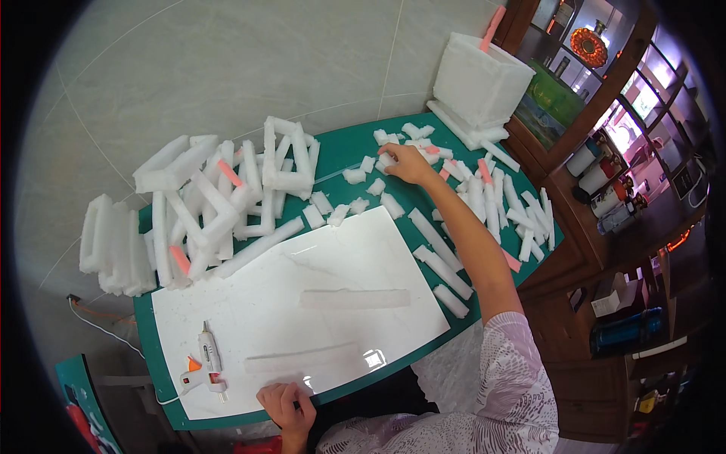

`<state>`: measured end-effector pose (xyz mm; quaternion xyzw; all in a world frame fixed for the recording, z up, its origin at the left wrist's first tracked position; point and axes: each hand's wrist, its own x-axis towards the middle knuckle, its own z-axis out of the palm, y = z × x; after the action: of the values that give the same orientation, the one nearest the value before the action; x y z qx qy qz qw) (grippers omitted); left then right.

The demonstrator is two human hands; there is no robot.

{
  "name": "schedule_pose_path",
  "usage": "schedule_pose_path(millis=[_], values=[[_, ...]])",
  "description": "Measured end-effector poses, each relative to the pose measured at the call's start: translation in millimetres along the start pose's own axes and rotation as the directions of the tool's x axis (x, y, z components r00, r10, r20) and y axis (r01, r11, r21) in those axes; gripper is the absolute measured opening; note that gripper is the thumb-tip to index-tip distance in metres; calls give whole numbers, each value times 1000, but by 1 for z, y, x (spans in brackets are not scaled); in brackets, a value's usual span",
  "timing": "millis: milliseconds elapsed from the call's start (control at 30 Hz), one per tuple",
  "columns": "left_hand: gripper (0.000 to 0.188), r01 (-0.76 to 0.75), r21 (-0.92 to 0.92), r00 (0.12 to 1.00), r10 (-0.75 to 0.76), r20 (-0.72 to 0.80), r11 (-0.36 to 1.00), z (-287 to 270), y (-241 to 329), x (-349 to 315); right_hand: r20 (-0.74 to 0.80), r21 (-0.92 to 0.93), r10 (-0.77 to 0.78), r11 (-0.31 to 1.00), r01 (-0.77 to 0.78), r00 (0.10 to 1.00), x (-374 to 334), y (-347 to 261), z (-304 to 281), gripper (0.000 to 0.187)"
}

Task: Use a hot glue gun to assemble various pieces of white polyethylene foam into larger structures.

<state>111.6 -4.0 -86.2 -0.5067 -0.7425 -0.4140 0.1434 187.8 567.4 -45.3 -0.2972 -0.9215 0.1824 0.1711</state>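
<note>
My right hand (404, 162) reaches to the far side of the green table (344, 140), its fingertips closed around a small white foam piece (387, 160). Short foam chunks lie around it. My left hand (287, 408) rests with curled fingers at the near edge of a glossy white board (386, 253); nothing shows in it. Two flat foam strips lie apart on the board: one strip (355, 299) toward its middle, the other strip (302, 358) closer to my left hand. A white glue gun (209, 354) with an orange trigger lies at the board's left.
Square foam frames (289, 155) and a stack of them (117, 246) crowd the left back. Loose strips (442, 272) and pink-tipped pieces lie right of the board. A foam box (480, 83) stands at the back right, beside a wooden cabinet (563, 189).
</note>
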Motion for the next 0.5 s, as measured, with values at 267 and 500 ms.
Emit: schedule_pose_path(millis=[267, 500], values=[[23, -17, -18, 1000, 17, 3, 1000, -1, -2, 0, -69, 236, 118, 967, -98, 991, -14, -9, -13, 46], [22, -30, -19, 999, 29, -25, 999, 0, -5, 0, -125, 77, 11, 997, -1, 992, -7, -13, -3, 44]])
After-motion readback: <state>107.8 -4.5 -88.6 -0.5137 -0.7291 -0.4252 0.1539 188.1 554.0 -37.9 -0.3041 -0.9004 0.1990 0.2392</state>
